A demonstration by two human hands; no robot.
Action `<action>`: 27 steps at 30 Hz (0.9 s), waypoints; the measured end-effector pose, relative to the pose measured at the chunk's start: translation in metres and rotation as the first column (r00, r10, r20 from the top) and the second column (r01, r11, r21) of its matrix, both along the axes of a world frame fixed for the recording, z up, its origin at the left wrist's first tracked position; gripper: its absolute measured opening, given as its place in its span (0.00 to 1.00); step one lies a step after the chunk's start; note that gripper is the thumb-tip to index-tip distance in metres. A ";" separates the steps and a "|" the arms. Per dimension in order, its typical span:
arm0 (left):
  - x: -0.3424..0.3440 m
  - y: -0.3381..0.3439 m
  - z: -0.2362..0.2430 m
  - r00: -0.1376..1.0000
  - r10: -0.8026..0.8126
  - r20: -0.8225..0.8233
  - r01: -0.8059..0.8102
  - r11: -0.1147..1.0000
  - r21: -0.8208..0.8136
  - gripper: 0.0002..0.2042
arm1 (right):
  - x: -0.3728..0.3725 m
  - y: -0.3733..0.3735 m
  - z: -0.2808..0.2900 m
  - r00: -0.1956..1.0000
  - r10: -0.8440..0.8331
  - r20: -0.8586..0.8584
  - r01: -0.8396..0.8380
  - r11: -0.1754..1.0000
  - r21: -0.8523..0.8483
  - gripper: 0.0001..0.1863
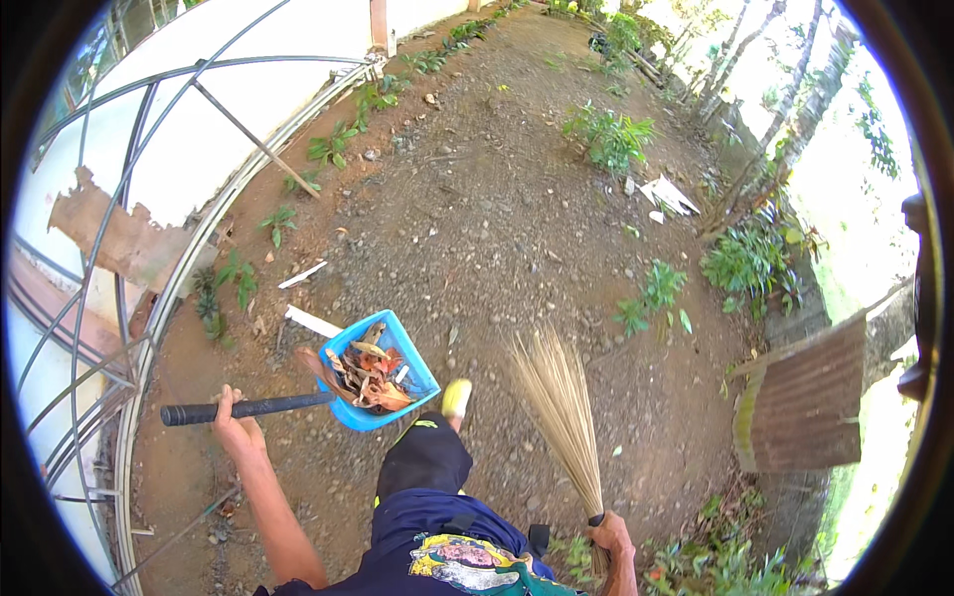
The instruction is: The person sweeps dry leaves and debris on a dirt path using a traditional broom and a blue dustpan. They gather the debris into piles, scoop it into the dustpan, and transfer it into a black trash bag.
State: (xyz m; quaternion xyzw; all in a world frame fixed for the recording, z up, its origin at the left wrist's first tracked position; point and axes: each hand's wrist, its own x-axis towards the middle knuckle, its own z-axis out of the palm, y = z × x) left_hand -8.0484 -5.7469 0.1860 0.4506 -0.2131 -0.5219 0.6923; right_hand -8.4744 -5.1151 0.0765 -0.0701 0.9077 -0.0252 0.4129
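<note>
My left hand (237,425) is closed around the black handle of a blue dustpan (421,385), held out to the left above the ground. Dry brown and orange leaves (370,370) lie heaped in the pan, with a few pale scraps among them. At the lower right my right hand (613,536) grips a stick broom (561,422) near its dark binding. The broom's pale bristles fan out forward and upward, away from me. Whether their tips touch the ground I cannot tell.
Pebbly brown soil (477,248) stretches ahead. Bent metal rods (129,169) lean along the white wall at left. Small plants (606,134) grow on both sides. White scraps (671,196) lie at far right, and a rusty sheet (805,402) hangs nearer. My yellow shoe (456,397) steps forward.
</note>
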 end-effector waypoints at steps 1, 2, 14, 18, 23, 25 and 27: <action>-0.044 -0.030 -0.009 1.000 0.003 -0.006 -0.003 1.000 -0.025 0.08 | -0.049 -0.033 -0.011 0.999 0.004 -0.033 -0.005 1.000 -0.009 0.31; -0.080 -0.060 -0.021 1.000 -0.011 -0.004 0.011 0.999 -0.040 0.08 | -0.085 -0.074 -0.013 0.998 -0.038 -0.058 0.035 0.999 -0.040 0.29; -0.561 -0.407 -0.015 0.996 -0.068 -0.051 0.067 0.997 -0.025 0.06 | -0.455 -0.400 -0.040 0.957 -0.240 -0.164 0.255 0.964 0.077 0.28; -0.721 -0.517 -0.011 0.989 -0.132 -0.065 0.127 0.989 -0.070 0.07 | -0.590 -0.513 -0.065 0.938 -0.346 0.019 0.346 0.938 0.020 0.27; -0.925 -0.668 -0.026 0.980 -0.132 -0.149 0.112 0.984 -0.136 0.07 | -0.806 -0.638 -0.139 0.962 -0.222 -0.160 0.227 0.974 0.012 0.26; -0.970 -0.719 -0.006 0.991 -0.101 -0.084 0.093 0.991 -0.095 0.07 | -0.894 -0.718 -0.121 0.980 -0.191 -0.062 0.193 0.981 0.035 0.26; -1.019 -0.771 0.015 0.994 -0.094 -0.052 0.087 0.987 -0.133 0.07 | -0.975 -0.801 -0.081 0.977 -0.204 -0.054 0.204 0.979 -0.006 0.26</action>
